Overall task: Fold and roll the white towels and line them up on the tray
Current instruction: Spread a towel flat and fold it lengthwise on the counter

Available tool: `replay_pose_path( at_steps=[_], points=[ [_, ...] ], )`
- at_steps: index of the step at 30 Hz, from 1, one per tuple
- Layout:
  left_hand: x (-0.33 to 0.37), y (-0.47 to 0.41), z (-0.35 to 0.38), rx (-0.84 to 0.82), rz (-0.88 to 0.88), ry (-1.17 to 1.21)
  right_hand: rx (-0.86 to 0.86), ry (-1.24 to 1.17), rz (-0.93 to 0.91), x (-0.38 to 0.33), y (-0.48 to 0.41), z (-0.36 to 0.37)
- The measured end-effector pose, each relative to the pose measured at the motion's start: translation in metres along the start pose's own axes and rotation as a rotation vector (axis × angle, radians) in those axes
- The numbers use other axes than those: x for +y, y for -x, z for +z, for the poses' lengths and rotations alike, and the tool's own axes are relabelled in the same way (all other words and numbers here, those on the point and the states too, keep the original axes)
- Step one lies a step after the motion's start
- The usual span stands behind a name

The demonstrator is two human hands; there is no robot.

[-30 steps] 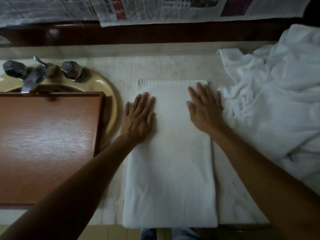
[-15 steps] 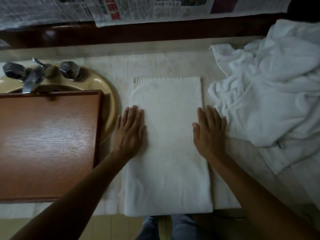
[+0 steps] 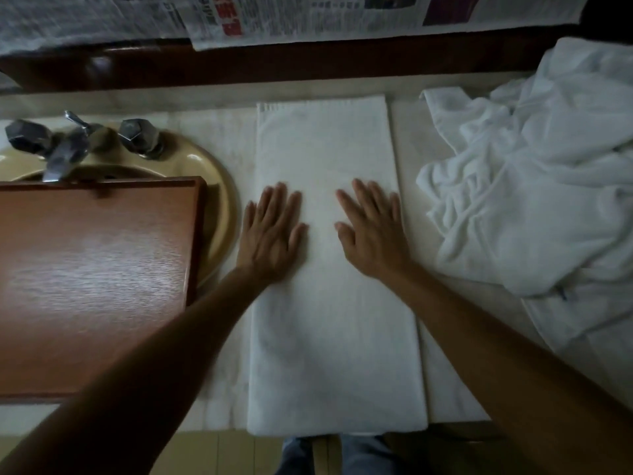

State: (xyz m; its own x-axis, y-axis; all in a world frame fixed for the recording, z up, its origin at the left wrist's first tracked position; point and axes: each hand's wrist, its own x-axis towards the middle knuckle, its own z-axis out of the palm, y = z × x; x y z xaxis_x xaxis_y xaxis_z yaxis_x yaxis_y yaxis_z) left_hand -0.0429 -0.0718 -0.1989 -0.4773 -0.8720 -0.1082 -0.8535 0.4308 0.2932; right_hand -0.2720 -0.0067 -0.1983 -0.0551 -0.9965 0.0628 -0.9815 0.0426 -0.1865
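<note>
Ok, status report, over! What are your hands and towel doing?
Hands open: left hand and right hand flat on the folded towel. Not yet rolled. To its left the wooden tray, to its right a towel pile, neither blocking.

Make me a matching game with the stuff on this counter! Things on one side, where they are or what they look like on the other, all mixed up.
Things:
1. folded towel
2. wooden tray
3. towel heap
4. faucet

Descriptions:
A. white and crumpled, at the right
B. grey metal, behind the tray
C. flat under the left hand and right hand
D. brown, lying across the sink

Pairs: 1-C, 2-D, 3-A, 4-B
</note>
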Motion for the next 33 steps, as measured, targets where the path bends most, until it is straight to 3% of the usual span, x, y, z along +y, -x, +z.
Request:
replay_pose_path(
  at_steps=[4,8,11,15,20,23,27,30,33],
  points=[
    [-0.009,-0.049,-0.014,-0.02,-0.006,-0.038,-0.02,0.013,-0.033,0.015,-0.054,-0.002],
    [0.002,-0.045,-0.024,0.047,-0.091,0.039,-0.013,-0.029,0.014,0.002,-0.057,-0.013],
    [0.039,0.009,-0.01,0.091,-0.034,0.093,0.011,-0.099,0.115,-0.02,-0.013,-0.014],
    [0.029,0.059,0.012,0.02,0.176,0.033,-0.014,-0.001,0.004,-0.009,0.043,-0.007],
    [-0.021,0.055,-0.005,0.109,0.015,-0.032,0.021,0.065,0.124,0.055,0.051,-0.029],
    [0.016,0.089,0.0,0.15,0.019,0.13,0.069,-0.01,0.196,0.014,0.085,-0.032],
    [0.077,0.154,0.029,0.068,0.12,0.231,-0.039,-0.058,0.059,-0.053,0.153,-0.021],
    [0.042,0.169,0.024,0.094,0.107,0.181,-0.024,-0.029,0.113,-0.019,0.185,-0.019],
    [0.011,0.183,0.012,0.147,-0.026,0.14,-0.024,-0.058,0.262,0.006,0.197,-0.028]
  ],
)
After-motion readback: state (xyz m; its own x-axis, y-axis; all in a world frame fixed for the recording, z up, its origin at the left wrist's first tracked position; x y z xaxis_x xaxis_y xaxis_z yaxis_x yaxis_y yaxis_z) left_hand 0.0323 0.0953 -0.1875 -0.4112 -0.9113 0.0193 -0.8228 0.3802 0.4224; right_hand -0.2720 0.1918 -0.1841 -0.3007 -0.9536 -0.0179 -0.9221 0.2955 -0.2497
